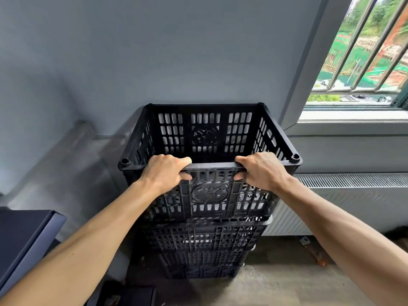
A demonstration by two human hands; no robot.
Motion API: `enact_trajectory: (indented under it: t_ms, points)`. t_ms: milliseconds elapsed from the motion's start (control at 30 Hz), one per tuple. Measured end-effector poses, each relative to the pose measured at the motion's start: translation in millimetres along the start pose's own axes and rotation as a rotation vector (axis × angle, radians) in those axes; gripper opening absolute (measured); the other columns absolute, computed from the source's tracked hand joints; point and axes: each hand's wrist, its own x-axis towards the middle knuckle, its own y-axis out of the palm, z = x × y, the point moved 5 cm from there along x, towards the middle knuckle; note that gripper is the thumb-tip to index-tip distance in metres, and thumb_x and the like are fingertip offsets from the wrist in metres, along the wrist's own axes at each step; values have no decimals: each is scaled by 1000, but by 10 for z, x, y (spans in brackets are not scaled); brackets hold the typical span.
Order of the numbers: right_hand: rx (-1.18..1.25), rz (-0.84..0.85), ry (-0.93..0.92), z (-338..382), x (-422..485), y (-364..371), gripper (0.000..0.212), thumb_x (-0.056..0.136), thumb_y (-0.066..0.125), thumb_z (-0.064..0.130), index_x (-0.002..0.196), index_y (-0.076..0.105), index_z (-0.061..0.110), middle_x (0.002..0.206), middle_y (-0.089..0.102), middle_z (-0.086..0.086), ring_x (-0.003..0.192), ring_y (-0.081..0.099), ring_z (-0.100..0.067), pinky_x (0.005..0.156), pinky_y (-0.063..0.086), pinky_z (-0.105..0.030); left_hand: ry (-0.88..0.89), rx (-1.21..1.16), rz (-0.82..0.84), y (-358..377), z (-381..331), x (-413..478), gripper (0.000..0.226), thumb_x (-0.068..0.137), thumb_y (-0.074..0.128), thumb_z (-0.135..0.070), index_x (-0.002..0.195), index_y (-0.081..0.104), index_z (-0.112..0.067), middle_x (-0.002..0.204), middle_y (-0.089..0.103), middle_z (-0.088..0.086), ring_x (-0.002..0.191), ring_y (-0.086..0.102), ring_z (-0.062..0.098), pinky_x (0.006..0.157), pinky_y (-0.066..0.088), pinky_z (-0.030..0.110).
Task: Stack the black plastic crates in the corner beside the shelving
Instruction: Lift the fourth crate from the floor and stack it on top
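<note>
Now both hands clench the near rim of the top crate [212, 133]: left hand [164, 173], right hand [262, 171]. It sits on a stack of three more crates [203, 250], four in all, against the wall [154, 51] beside one window [364, 51]

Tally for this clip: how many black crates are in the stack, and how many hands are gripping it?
Black slotted plastic crates: 3 visible, lower ones blurred, so approximate.
Bare hands on the top crate's near rim: 2, left hand, right hand.
Total: 5.
</note>
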Motion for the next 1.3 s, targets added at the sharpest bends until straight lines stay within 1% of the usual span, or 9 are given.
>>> enact_trajectory:
  t_ms: [100, 167, 267, 400, 567, 733, 933, 1133, 1300]
  points:
    - [18, -7, -3, 34, -7, 8, 29, 88, 63, 50, 90, 52, 23, 71, 66, 4, 64, 64, -24, 60, 49, -32, -10, -25, 23, -22, 28, -45, 35, 85, 60, -57, 85, 51, -23, 50, 47, -8, 52, 51, 15, 60, 50, 34]
    - [24, -18, -13, 77, -10, 19, 28, 87, 63, 50, 89, 51, 25, 70, 65, 4, 63, 63, -23, 59, 49, -32, -21, -32, 35, -41, 50, -81, 36, 84, 61, -57, 83, 50, -23, 51, 49, -7, 52, 53, 16, 62, 52, 36]
    - [32, -16, -18, 110, -23, 20, 27, 87, 64, 50, 88, 50, 27, 67, 62, 7, 60, 59, -21, 59, 48, -30, -26, -41, 44, -68, 44, -133, 37, 84, 61, -57, 83, 50, -22, 50, 47, -8, 52, 52, 16, 63, 52, 35]
    - [44, -6, -10, 125, -55, -18, 33, 87, 65, 50, 81, 39, 30, 63, 52, 10, 57, 51, -17, 58, 41, -27, -28, -42, 47, -106, 12, -176, 36, 85, 61, -56, 81, 47, -23, 50, 45, -7, 53, 51, 16, 61, 50, 34]
    - [58, 6, -4, 188, -91, -48, 30, 87, 65, 50, 82, 44, 29, 65, 51, 12, 58, 51, -15, 59, 42, -26, -31, -59, 56, -140, 17, -243, 36, 85, 62, -55, 79, 43, -26, 51, 45, -8, 53, 51, 16, 60, 48, 33]
    - [62, 35, -7, 209, -138, -50, 31, 86, 66, 50, 82, 44, 28, 65, 53, 11, 59, 55, -15, 59, 46, -27, -36, -75, 40, -140, -6, -297, 38, 84, 62, -56, 82, 50, -21, 50, 45, -7, 51, 50, 16, 58, 43, 30]
    - [64, 49, 22, 216, -171, -75, 33, 84, 68, 50, 79, 43, 29, 65, 53, 12, 60, 56, -15, 61, 52, -30, -36, -97, 15, -142, -20, -329, 40, 83, 64, -55, 80, 49, -19, 50, 45, -6, 51, 50, 18, 60, 47, 33]
    - [75, 57, 45, 196, -180, -70, 28, 84, 68, 50, 85, 57, 24, 70, 63, 9, 62, 61, -16, 64, 55, -32, -10, -92, -23, -110, -28, -340, 41, 83, 58, -58, 84, 51, -18, 49, 44, -7, 51, 54, 17, 58, 46, 31]
    - [62, 48, 49, 155, -144, -60, 34, 83, 68, 52, 76, 46, 28, 66, 60, 10, 61, 58, -16, 61, 51, -29, 3, -72, -27, -107, -18, -293, 41, 83, 56, -59, 88, 53, -18, 48, 38, -9, 52, 51, 16, 61, 48, 32]
